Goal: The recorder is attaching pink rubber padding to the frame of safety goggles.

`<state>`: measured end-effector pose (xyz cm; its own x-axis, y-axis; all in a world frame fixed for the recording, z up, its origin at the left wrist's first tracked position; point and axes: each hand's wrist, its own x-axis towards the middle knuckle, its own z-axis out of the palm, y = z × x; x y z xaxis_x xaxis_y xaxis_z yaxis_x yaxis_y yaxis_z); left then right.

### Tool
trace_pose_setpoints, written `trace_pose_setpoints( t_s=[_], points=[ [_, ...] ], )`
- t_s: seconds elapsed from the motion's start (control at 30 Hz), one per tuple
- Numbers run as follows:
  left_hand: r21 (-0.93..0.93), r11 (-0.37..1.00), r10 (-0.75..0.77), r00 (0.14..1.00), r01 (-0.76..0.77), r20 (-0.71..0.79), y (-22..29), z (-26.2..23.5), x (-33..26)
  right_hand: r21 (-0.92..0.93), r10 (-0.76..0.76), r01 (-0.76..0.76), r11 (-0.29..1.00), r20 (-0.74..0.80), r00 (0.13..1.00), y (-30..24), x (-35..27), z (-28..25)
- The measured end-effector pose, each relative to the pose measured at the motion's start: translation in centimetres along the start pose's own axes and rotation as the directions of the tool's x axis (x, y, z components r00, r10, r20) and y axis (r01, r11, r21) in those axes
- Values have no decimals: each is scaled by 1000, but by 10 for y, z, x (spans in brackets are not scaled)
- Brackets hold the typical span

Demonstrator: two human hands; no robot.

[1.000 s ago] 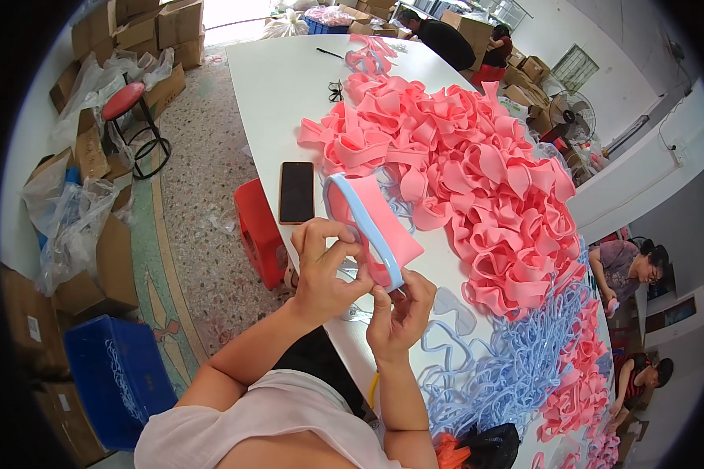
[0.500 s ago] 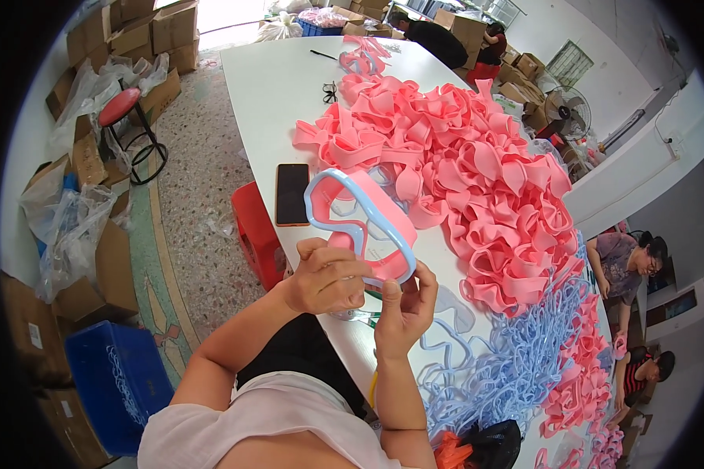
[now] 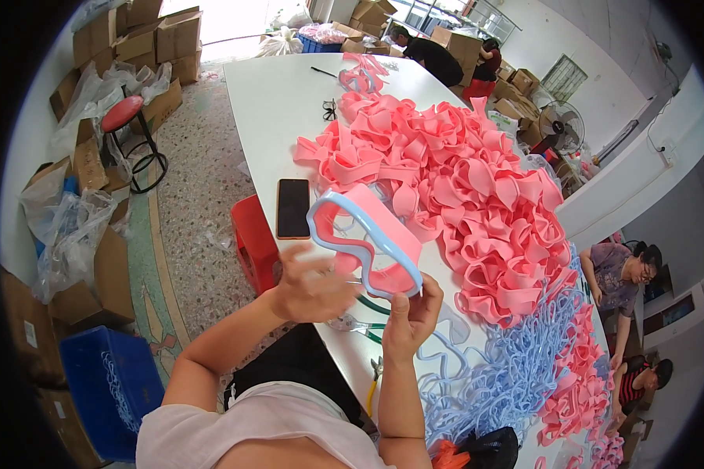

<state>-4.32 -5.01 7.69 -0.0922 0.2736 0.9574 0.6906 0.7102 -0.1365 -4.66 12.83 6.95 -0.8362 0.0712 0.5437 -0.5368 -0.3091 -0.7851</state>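
A goggle frame [image 3: 395, 246] with a light blue rim and a soft pink skirt is held up over the table's near side. My right hand [image 3: 411, 316] grips its lower right corner between thumb and fingers. Beside its lower left edge is my left hand [image 3: 314, 288], blurred by motion, with fingers loosely apart and nothing visible in them. Below the hands lie green-handled pliers [image 3: 368, 331] and a yellow-handled cutter [image 3: 373, 384]. A phone [image 3: 293, 208] rests left of the frame. Behind it, a big heap of pink skirts [image 3: 493, 187] covers the table.
Light blue rims [image 3: 501, 383] lie tangled at the right, near a black bag [image 3: 494, 448]. A red plastic stool [image 3: 254, 242] stands against the table's left edge. On the floor are a blue bin [image 3: 109, 391] and cardboard boxes [image 3: 102, 266]. Other people work at the right and far end.
My left hand has come off the goggle frame and moved slightly down and left. The frame sits a little lower in the picture, still in my right hand. The view has shifted slightly.
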Motion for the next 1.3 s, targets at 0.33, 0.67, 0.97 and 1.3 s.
trace_pose_setpoints(
  t_s=[0.33,0.67,0.97,1.3],
  points=[
    [-634,595,-518,839,493,166,-39,-13,12,-58,-159,162,985,54,986,-7,9,-16],
    [-598,702,-420,903,387,92,-30,-9,16,-371,-291,326,870,148,945,-21,14,-32],
    [-321,899,-260,953,297,152,-5,-12,42,-369,-234,253,895,95,968,-31,7,-50],
    [-515,637,-592,792,573,149,-34,-10,-20,-595,364,-143,791,270,892,-25,17,-58]
  ],
)
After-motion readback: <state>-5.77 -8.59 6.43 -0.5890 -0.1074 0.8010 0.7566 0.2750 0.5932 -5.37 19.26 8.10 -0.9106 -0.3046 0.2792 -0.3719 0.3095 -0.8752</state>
